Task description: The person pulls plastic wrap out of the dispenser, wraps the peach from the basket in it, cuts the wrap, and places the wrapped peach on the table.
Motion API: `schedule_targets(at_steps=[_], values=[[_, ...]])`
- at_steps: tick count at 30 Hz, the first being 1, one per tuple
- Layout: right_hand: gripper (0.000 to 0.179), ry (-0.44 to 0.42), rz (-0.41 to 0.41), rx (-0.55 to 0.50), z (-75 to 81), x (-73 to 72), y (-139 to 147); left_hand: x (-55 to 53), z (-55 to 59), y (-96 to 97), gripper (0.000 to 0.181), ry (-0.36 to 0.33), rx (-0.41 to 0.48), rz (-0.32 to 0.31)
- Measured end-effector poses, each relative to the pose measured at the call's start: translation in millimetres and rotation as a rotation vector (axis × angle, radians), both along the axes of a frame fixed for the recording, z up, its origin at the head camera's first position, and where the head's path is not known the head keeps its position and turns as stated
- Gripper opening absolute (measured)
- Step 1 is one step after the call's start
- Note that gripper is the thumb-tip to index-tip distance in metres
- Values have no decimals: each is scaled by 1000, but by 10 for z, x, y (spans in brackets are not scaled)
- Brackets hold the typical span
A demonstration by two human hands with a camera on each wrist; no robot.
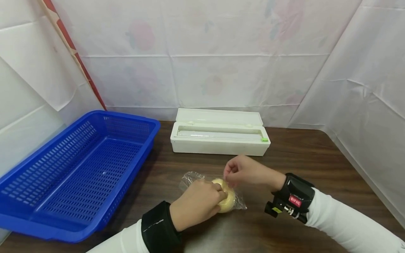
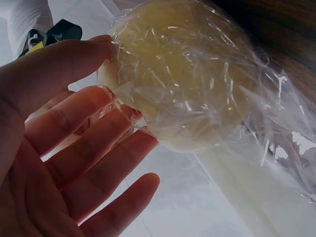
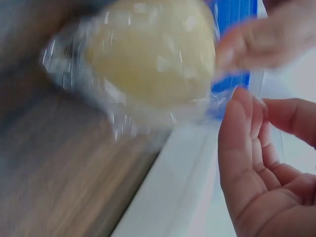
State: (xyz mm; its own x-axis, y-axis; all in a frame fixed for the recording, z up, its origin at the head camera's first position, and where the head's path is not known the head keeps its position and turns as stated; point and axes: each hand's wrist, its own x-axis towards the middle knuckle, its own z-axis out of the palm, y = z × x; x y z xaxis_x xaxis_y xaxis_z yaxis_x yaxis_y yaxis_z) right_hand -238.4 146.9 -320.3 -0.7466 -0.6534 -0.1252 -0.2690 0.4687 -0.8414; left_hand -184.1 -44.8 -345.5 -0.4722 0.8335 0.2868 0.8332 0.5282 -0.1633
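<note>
A pale yellow, round, fruit-like thing (image 1: 227,200) is loosely wrapped in clear cling film (image 2: 276,113), whose loose ends stick out on both sides. My left hand (image 1: 197,203) holds it at one edge, thumb on one side and fingertips on the other, low over the table. In the left wrist view the left hand's little finger stays off it. My right hand (image 1: 245,171) is just beyond it, thumb and fingertips brought together. The right wrist view shows these fingertips (image 3: 240,96) pinching a strand of the film beside the wrapped thing.
Behind the hands stands a white cling film dispenser box (image 1: 221,147), lid (image 1: 218,116) raised, a film roll (image 1: 218,135) inside and a green slider (image 1: 264,139) at its right end. A blue plastic basket (image 1: 126,179) occupies the left. White sheeting (image 1: 205,70) encloses the brown wooden table (image 1: 303,151).
</note>
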Motion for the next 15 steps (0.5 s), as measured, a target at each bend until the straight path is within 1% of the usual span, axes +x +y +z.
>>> schedule_targets(at_steps=[3,8,12,15], values=[[9,45,31,16,-26,48,-102,0,-3,0,10,4,3,-4],[13,86,57,34,-44,88,-130,21,-11,1,13,8,9,-8],[16,105,95,47,-40,105,-131,51,-26,-10,18,-5,38,-2],[19,105,99,44,-47,113,-129,52,-44,-12,22,-1,66,6]])
